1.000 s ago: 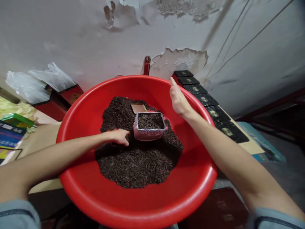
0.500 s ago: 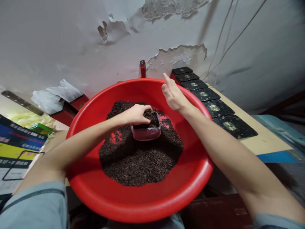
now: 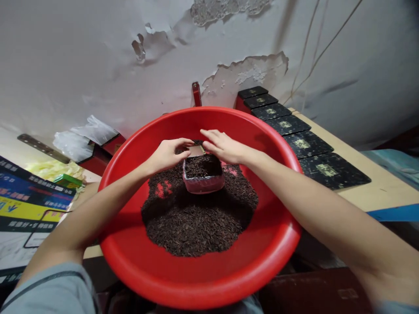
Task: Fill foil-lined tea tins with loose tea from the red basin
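A small open box with a clear plastic lining (image 3: 203,185) stands in a large red basin (image 3: 196,283), filled with dark loose leaves (image 3: 203,166) that look like tea. More of the same leaves (image 3: 196,231) are heaped around it. My left hand (image 3: 166,156) is at the box's back left, thumb and fingers apart. Beyond the filling is a pale flat piece (image 3: 195,151), close to my left fingertips; whether they touch it I cannot tell. Over the back right corner, my right hand (image 3: 225,147) is open with fingers stretched out.
Several black-topped boxes (image 3: 301,144) stand in a row on the board at the right. On the left are boxes with clear plastic bags (image 3: 75,146), a small green box (image 3: 68,179) and a printed carton (image 3: 29,213). Behind the basin is a peeling wall (image 3: 98,65).
My left hand has drawn back left from the leaves inside the box. My right hand has come down and left from above the basin's rim to the box. The pale piece now shows.
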`<act>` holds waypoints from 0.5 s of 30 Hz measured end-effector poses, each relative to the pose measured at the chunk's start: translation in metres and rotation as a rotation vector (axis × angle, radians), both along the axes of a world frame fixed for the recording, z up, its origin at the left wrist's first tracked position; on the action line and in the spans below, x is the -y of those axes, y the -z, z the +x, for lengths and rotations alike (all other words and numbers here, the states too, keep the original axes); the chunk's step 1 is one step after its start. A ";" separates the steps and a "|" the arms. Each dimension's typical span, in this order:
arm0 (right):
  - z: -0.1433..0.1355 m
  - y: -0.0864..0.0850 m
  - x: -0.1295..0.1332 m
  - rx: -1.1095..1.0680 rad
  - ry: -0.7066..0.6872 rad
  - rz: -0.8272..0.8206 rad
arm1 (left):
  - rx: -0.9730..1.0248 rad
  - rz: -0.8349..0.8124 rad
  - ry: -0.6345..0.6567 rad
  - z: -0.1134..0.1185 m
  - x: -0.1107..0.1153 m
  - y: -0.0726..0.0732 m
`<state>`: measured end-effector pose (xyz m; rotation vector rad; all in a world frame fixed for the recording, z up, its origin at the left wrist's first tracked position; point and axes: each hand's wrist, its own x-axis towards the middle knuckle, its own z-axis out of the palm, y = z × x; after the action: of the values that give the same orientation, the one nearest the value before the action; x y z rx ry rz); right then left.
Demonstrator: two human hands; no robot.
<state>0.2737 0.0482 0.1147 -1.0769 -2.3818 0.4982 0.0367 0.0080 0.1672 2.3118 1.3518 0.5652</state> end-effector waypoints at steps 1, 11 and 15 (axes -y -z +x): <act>-0.008 0.005 0.003 0.052 -0.039 0.001 | -0.020 0.011 -0.056 -0.010 -0.001 0.004; -0.082 0.017 0.030 0.353 -0.175 0.273 | -0.463 -0.157 -0.079 -0.057 -0.002 0.056; -0.095 0.010 0.021 0.431 -0.216 0.267 | -0.561 -0.179 0.038 -0.055 0.007 0.064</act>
<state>0.1788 0.0267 0.1044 -0.8778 -2.8568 0.0060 -0.0186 0.0013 0.1029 2.4297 1.5092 -0.2369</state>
